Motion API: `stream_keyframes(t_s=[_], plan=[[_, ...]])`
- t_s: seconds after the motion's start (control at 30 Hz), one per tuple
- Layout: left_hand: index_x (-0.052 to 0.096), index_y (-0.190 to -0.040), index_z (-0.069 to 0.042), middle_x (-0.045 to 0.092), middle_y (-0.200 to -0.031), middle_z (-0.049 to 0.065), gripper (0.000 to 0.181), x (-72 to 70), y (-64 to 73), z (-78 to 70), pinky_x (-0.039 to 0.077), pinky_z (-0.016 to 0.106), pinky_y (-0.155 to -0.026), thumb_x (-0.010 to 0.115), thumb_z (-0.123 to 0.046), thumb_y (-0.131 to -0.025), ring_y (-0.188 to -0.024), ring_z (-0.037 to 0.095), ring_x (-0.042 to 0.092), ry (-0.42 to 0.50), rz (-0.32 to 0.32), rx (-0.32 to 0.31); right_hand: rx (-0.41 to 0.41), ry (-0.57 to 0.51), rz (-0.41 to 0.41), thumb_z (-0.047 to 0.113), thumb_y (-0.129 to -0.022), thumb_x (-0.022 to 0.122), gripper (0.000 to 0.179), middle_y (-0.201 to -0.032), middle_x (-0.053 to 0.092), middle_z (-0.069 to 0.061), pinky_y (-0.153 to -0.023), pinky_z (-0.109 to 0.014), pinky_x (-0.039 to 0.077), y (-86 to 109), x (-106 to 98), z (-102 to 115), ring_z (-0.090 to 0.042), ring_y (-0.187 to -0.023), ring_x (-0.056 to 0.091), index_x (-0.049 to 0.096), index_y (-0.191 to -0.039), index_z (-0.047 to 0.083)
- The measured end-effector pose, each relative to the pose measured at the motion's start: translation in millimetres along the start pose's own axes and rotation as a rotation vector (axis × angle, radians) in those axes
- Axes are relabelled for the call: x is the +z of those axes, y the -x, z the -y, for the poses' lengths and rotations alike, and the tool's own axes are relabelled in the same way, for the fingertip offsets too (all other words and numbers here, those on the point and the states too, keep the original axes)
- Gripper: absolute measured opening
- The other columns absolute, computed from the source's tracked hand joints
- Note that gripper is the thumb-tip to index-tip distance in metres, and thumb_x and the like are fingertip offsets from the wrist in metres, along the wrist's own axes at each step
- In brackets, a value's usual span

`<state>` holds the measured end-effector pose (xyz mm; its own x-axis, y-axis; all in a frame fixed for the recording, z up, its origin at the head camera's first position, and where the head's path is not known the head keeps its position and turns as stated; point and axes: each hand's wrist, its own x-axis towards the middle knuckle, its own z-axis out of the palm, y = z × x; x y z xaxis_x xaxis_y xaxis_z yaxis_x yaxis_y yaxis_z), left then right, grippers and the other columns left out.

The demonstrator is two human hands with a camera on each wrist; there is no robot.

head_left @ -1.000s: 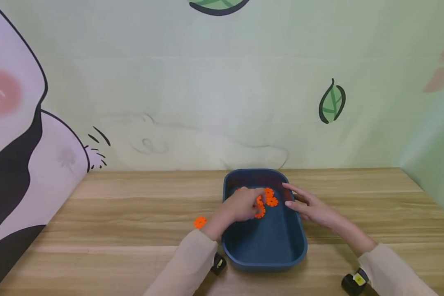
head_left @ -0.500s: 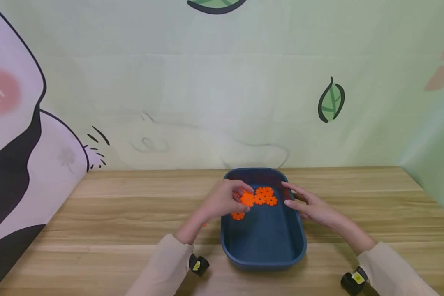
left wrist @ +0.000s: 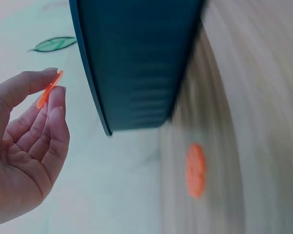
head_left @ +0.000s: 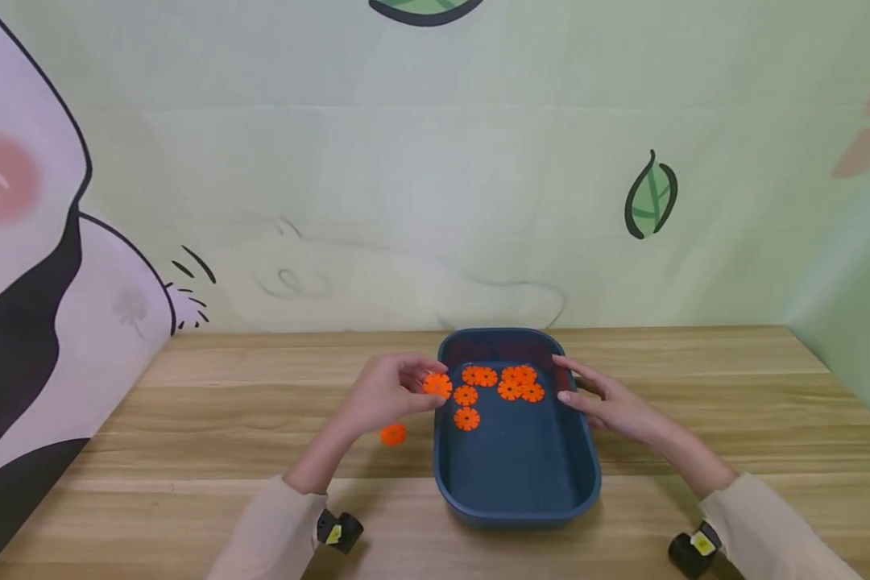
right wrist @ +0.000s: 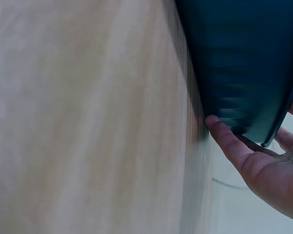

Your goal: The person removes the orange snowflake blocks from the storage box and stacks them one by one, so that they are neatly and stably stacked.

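Orange disc [head_left: 437, 385] — you have it pinched at its edge between thumb and fingertips of your left hand [head_left: 387, 395], held up at the left rim of the blue box [head_left: 518, 522]. Left wrist view shows it near edge-on, a gap between it and the rim.

Step in hand, as I judge it: carrying one disc across that rim, probably out to the wooden table [head_left: 188, 451]. Keep the pinch light, near the edge; thin, so it may twist or slip if squeezed hard. Lift well clear of the rim, lay it flat, then spread your fingertips. Aim beside the loose disc [head_left: 392, 435] on the table, not on top — overlapped pieces would be harder to pick up singly.

Your right hand [head_left: 612, 411] rests on the right rim, fingers fairly straight and apart; right wrist view has one fingertip against the outer wall, low down. No disc in those fingers. Worth leaving it there so the box doesn't slide.

Box contents: all toward the far half. Left group [head_left: 467, 419] runs down beside the left wall; right cluster [head_left: 532, 393] sits bunched, some overlapping. Near half of the floor shows bare.
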<state>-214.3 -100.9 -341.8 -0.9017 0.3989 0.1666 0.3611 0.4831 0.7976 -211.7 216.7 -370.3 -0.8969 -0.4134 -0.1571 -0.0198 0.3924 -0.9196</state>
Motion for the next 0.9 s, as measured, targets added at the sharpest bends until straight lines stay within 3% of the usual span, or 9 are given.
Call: stream_keyframes(t_s=[0.37,0.67,0.9], plan=[[0.062,-0.110,0.000,0.064,-0.091,0.008,0.041,-13.8,10.5,20.2,0.049,0.027,-0.071,0.075,-0.007,-0.072,-0.078,0.018,0.057,0.184,0.035,-0.170,0.011,0.002,-0.006,0.030,-0.093,0.051,0.065,-0.144,0.008,-0.034,-0.087,-0.048,0.045,0.3,-0.2,-1.8,-0.049,-0.126,0.027,0.017,-0.146,0.013],[0.063,-0.104,0.001,0.065,-0.087,0.007,0.036,-23.0,20.1,34.9,0.050,0.027,-0.066,0.074,-0.005,-0.071,-0.076,0.017,0.058,0.134,0.033,-0.212,0.025,-0.014,-0.005,0.030,-0.093,0.052,0.066,-0.144,0.008,-0.033,-0.090,-0.050,0.043,-1.1,-0.5,0.0,-0.048,-0.126,0.027,0.017,-0.146,0.015],[0.062,-0.108,0.002,0.064,-0.089,0.007,0.042,-25.5,22.9,43.9,0.050,0.027,-0.067,0.076,-0.008,-0.070,-0.077,0.018,0.057,0.130,0.070,-0.266,0.019,-0.016,0.003,0.030,-0.092,0.052,0.067,-0.144,0.009,-0.034,-0.089,-0.049,0.043,-0.8,-0.7,0.8,-0.048,-0.127,0.025,0.016,-0.146,0.014]])
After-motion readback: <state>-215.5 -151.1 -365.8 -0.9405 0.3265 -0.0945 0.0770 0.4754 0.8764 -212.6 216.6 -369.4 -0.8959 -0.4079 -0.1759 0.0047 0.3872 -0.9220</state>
